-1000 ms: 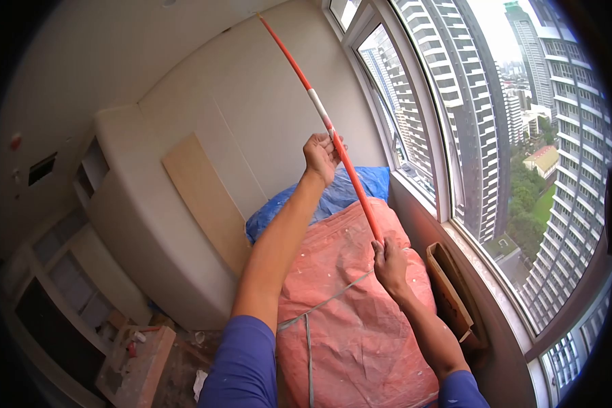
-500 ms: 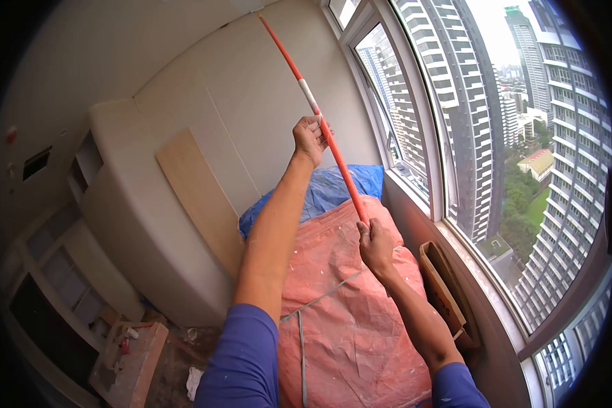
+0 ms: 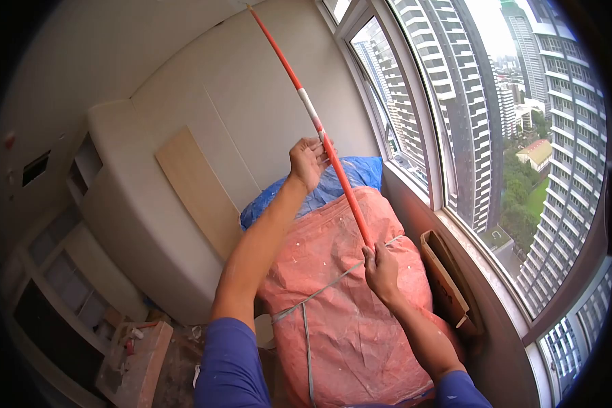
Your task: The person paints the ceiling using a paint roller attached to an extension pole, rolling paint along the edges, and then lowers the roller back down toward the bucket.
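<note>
A long red pole (image 3: 347,188) with a white band slants up and left, its thin tip near the ceiling. My left hand (image 3: 309,163) is round the pole just below the white band, fingers curled. Lower down, my right hand (image 3: 381,270) grips the pole's bottom end. Behind and beneath both hands is a bulky stack wrapped in red sheeting (image 3: 347,333), tied with grey string. Blue sheeting (image 3: 326,183) lies at the stack's far end, behind my left hand.
Windows (image 3: 394,102) line the right side, with tall buildings outside. A cardboard box (image 3: 449,282) stands between the stack and the sill. A wooden board (image 3: 197,194) leans on the wall. A dusty bench (image 3: 132,360) with small items is at lower left.
Both hands have moved down with the pole since half a second ago, and its tip has shifted slightly left and down. More of the floor beside the stack shows, with a pale round container.
</note>
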`<state>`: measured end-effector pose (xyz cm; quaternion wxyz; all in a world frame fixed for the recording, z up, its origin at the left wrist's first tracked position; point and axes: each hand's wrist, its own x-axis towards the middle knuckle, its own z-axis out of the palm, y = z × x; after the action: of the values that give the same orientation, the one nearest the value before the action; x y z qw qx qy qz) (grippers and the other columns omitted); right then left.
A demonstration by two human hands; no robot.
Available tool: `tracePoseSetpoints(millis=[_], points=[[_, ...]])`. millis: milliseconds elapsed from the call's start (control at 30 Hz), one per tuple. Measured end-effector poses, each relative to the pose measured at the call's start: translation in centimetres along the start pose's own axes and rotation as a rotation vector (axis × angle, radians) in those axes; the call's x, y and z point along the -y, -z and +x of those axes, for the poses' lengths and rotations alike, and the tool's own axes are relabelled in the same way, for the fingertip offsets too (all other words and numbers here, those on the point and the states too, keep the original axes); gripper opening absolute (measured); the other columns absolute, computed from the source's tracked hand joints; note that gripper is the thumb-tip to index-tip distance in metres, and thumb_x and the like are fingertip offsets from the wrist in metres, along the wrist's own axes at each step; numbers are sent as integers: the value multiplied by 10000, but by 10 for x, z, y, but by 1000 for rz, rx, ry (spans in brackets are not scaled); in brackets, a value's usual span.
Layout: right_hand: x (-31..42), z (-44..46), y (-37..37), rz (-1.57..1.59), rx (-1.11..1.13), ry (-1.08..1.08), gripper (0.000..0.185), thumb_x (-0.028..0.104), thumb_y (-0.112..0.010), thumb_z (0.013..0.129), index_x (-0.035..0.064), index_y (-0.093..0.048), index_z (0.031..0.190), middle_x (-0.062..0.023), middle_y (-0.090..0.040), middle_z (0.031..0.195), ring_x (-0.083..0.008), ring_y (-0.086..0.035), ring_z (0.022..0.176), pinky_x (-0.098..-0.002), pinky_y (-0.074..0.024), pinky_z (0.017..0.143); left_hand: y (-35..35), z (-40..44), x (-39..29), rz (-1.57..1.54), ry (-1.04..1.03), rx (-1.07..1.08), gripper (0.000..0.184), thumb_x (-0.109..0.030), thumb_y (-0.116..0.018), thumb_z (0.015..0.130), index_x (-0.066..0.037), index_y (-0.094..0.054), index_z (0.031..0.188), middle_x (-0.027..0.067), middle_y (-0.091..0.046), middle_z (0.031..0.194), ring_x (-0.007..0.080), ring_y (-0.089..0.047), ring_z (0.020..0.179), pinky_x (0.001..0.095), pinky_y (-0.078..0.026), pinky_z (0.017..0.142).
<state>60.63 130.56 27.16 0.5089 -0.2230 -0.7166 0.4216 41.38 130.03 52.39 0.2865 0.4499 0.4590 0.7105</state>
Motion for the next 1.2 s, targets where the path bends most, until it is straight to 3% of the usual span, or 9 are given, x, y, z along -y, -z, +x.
tracePoseSetpoints(millis=[167,367,500,667,700,833,933,1033,1200], points=[[26,52,-22,48,-21,20,297,297,-567,980,4,-618,973,-281,-638,804,-473,-619,735,-554,-429,646,2,54,-19,-36,-52,-116,790,-477,-499,816,90,-462,1366,190,-580,1218,312,-551,1106,404,-391,1027],[30,79,-29,27,-43,56,305,301,-570,980,2,-626,951,-278,-632,771,-474,-613,715,-552,-428,640,6,82,-30,-31,-41,-149,854,-495,-516,798,106,-418,1398,205,-565,1243,324,-533,1140,411,-380,1046],[31,79,-27,11,-48,55,290,280,-580,974,-5,-622,947,-278,-628,762,-472,-608,703,-548,-425,632,3,73,-32,-41,-38,-169,860,-481,-523,804,115,-397,1410,228,-545,1276,337,-533,1157,414,-368,1069],[11,49,-20,25,-105,130,251,237,-602,958,-12,-601,927,-272,-611,729,-475,-601,692,-550,-423,630,2,39,-22,-18,-67,-36,839,-443,-534,816,122,-383,1418,243,-516,1324,351,-534,1191,429,-364,1097],[6,39,-18,-25,-163,189,273,246,-598,969,12,-549,837,-204,-590,658,-403,-593,604,-493,-411,543,-1,28,-20,-32,-66,-19,834,-436,-535,819,122,-381,1420,243,-514,1328,352,-534,1196,432,-364,1101],[3,24,-11,-40,-99,109,282,259,-606,967,19,-526,841,-207,-575,624,-423,-580,577,-508,-391,514,-5,11,-15,-70,-41,-23,838,-439,-530,822,127,-373,1421,246,-516,1320,358,-529,1206,438,-365,1108],[2,43,-24,-44,-142,130,274,259,-610,964,18,-544,850,-223,-567,631,-437,-575,588,-519,-391,535,2,34,-15,-60,-53,-67,849,-446,-529,821,129,-365,1423,244,-523,1300,355,-533,1192,433,-374,1096],[22,68,-23,-32,-15,35,275,290,-595,968,16,-586,957,-268,-616,727,-473,-605,673,-558,-419,605,5,62,-24,-88,-60,-96,850,-447,-524,824,130,-359,1426,242,-530,1275,351,-533,1181,429,-379,1085],[16,69,-25,32,-102,123,259,267,-601,966,10,-576,943,-269,-613,744,-478,-600,707,-543,-420,613,1,62,-27,-63,-58,-84,834,-444,-510,834,121,-363,1429,233,-543,1262,352,-531,1184,426,-377,1085]])
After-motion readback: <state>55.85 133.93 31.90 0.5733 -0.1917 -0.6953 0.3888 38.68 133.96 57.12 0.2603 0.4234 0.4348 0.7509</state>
